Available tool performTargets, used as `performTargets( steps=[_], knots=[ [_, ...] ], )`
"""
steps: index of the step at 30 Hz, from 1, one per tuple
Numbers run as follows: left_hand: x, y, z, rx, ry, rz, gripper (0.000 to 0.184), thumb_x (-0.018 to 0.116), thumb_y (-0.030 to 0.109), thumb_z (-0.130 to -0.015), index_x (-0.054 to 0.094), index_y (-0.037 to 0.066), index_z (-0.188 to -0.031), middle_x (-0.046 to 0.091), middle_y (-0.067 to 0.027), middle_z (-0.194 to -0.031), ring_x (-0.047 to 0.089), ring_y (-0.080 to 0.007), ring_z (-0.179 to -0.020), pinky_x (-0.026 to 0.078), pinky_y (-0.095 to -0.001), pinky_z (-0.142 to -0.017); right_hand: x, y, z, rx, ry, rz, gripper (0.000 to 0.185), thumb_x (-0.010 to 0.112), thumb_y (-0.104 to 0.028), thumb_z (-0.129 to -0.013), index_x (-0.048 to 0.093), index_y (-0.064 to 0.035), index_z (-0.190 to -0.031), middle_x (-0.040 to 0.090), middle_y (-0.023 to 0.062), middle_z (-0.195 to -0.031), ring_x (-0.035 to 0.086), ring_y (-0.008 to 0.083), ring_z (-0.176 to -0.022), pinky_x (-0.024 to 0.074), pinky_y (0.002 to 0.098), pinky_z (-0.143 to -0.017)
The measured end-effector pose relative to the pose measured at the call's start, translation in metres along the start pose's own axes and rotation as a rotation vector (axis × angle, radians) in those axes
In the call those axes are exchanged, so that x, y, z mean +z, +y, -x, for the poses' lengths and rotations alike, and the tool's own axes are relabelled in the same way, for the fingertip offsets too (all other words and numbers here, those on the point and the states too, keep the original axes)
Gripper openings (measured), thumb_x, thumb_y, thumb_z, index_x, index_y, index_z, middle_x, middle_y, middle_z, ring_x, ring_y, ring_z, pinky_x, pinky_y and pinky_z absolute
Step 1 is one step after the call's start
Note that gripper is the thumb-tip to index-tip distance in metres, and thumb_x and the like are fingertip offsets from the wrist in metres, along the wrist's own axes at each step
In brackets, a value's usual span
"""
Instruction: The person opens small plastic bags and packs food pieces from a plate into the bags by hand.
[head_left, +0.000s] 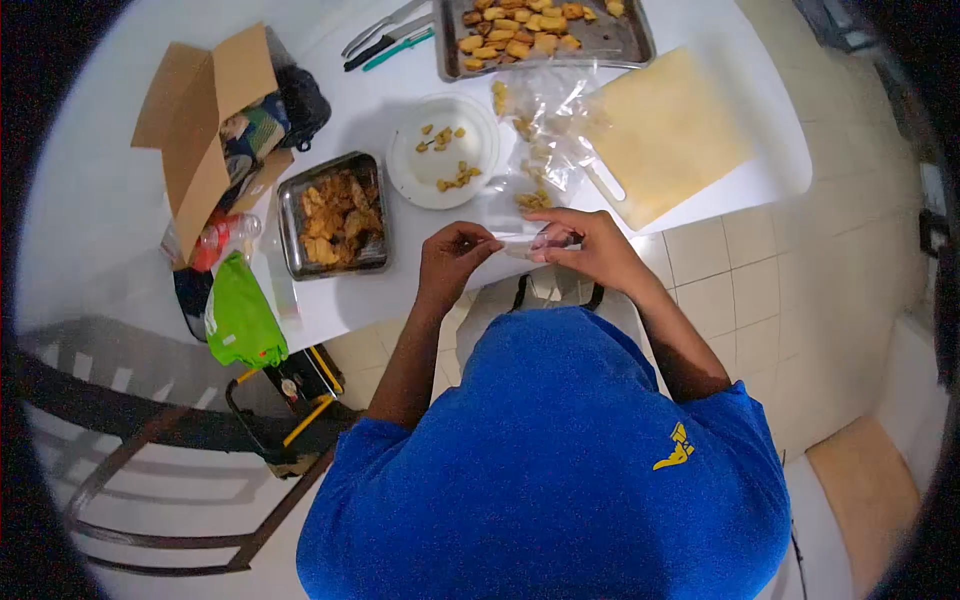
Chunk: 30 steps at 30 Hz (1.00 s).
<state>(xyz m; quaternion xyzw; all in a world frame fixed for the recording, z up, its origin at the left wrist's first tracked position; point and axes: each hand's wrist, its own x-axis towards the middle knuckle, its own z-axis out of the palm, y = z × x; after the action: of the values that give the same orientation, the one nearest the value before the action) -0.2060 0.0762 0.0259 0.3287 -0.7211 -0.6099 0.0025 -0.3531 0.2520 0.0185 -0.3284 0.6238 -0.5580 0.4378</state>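
At the table's front edge, my left hand (456, 262) pinches one side of the mouth of a clear plastic bag (510, 212). My right hand (594, 252) grips the other side, thumb and fingers closed on the film. Some yellowish-brown food pieces (532, 200) show through the bag just beyond my fingers. Farther back lies more clear plastic (560, 110) with similar pieces in or under it; I cannot tell how many bags there are. A white plate (408, 180) with a few small food pieces stands beyond my left hand.
Left of the plate is a metal tray (290, 230) of browned pieces. A baking tray (445, 62) of golden chunks and several knives (385, 42) lie at the back. A cutting board (680, 140) is on the right. An open cardboard box (190, 150) and green bag (240, 315) are left.
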Motion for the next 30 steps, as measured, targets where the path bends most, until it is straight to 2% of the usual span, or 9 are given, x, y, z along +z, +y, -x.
performTargets(
  steps=[2, 8, 11, 14, 17, 22, 25, 26, 30],
  knots=[
    [-0.008, -0.003, -0.001, 0.039, 0.048, -0.005, 0.014, 0.067, 0.002, -0.078, 0.061, 0.001, -0.091, 0.063, -0.0042, -0.082, 0.057, -0.0092, -0.073, 0.046, -0.0217, -0.066, 0.005, 0.006, -0.009, 0.006, 0.012, -0.059, 0.033, 0.066, -0.007, -0.078, 0.061, -0.0073, -0.111, 0.069, 0.009, -0.086, 0.065, 0.0146, -0.08, 0.0506, 0.0283, -0.075],
    [-0.028, -0.007, 0.006, 0.128, 0.077, -0.024, 0.017, 0.066, 0.003, -0.079, 0.061, 0.0, -0.095, 0.064, -0.0064, -0.087, 0.062, -0.0123, -0.082, 0.051, -0.0259, -0.075, 0.015, 0.021, -0.03, 0.035, -0.012, -0.108, 0.021, 0.066, -0.005, -0.077, 0.065, -0.001, -0.098, 0.069, 0.0083, -0.086, 0.065, 0.0134, -0.082, 0.0502, 0.0264, -0.076],
    [-0.04, 0.0, 0.011, 0.152, -0.061, -0.212, 0.022, 0.066, 0.004, -0.079, 0.06, 0.0, -0.1, 0.065, -0.0085, -0.09, 0.064, -0.0154, -0.086, 0.053, -0.0277, -0.077, 0.013, 0.013, -0.033, 0.078, -0.022, -0.084, 0.02, 0.065, 0.002, -0.077, 0.064, 0.0029, -0.098, 0.067, 0.0092, -0.089, 0.063, 0.0124, -0.085, 0.0502, 0.0244, -0.076],
    [-0.049, -0.02, 0.0, 0.327, -0.062, -0.28, 0.028, 0.066, 0.006, -0.079, 0.059, 0.0, -0.106, 0.066, -0.0091, -0.09, 0.065, -0.0172, -0.085, 0.054, -0.0282, -0.075, 0.016, 0.007, -0.032, 0.062, -0.017, 0.002, 0.018, 0.064, 0.002, -0.078, 0.065, 0.0026, -0.096, 0.067, 0.0077, -0.086, 0.063, 0.0114, -0.082, 0.0502, 0.0243, -0.074],
    [-0.058, -0.014, -0.013, 0.329, -0.018, -0.312, 0.031, 0.067, 0.007, -0.079, 0.058, 0.001, -0.108, 0.067, -0.0088, -0.09, 0.065, -0.0173, -0.084, 0.054, -0.0289, -0.075, 0.023, -0.013, -0.036, 0.034, 0.046, 0.045, 0.015, 0.062, 0.003, -0.079, 0.065, 0.0019, -0.094, 0.067, 0.0058, -0.085, 0.061, 0.01, -0.079, 0.0499, 0.0235, -0.072],
    [-0.076, -0.028, -0.033, 0.312, 0.33, -0.042, 0.021, 0.059, 0.003, -0.083, 0.059, 0.003, -0.103, 0.062, -0.0081, -0.1, 0.061, -0.0145, -0.087, 0.052, -0.029, -0.078, 0.016, -0.036, -0.07, -0.054, 0.23, 0.047, 0.02, 0.064, -0.011, -0.081, 0.065, -0.0028, -0.099, 0.067, 0.0082, -0.085, 0.062, 0.0099, -0.073, 0.05, 0.0235, -0.066],
    [-0.098, -0.043, -0.022, 0.372, 0.319, -0.197, 0.021, 0.06, 0.002, -0.081, 0.059, 0.003, -0.102, 0.062, -0.0084, -0.099, 0.062, -0.0163, -0.087, 0.052, -0.0286, -0.078, 0.002, -0.056, -0.097, -0.075, 0.31, -0.078, 0.027, 0.062, -0.008, -0.08, 0.061, -0.0018, -0.106, 0.065, 0.0072, -0.09, 0.061, 0.0124, -0.074, 0.0515, 0.0252, -0.067],
    [-0.106, -0.061, -0.02, 0.577, 0.349, -0.35, 0.021, 0.061, 0.001, -0.079, 0.06, 0.002, -0.1, 0.062, -0.0094, -0.099, 0.063, -0.0189, -0.085, 0.051, -0.0279, -0.078, -0.002, -0.06, -0.107, -0.068, 0.375, -0.121, 0.028, 0.061, -0.007, -0.081, 0.06, -0.002, -0.108, 0.064, 0.0073, -0.092, 0.061, 0.0129, -0.074, 0.0518, 0.0255, -0.067],
    [-0.13, -0.086, 0.018, 0.425, 0.283, -0.357, 0.019, 0.061, 0.003, -0.079, 0.061, 0.002, -0.098, 0.062, -0.0107, -0.099, 0.063, -0.0207, -0.085, 0.051, -0.0287, -0.077, -0.026, -0.039, -0.148, -0.125, 0.53, -0.294, 0.038, 0.063, -0.008, -0.081, 0.051, -0.004, -0.117, 0.059, 0.0083, -0.091, 0.061, 0.0147, -0.07, 0.0526, 0.0253, -0.061]
  ],
)
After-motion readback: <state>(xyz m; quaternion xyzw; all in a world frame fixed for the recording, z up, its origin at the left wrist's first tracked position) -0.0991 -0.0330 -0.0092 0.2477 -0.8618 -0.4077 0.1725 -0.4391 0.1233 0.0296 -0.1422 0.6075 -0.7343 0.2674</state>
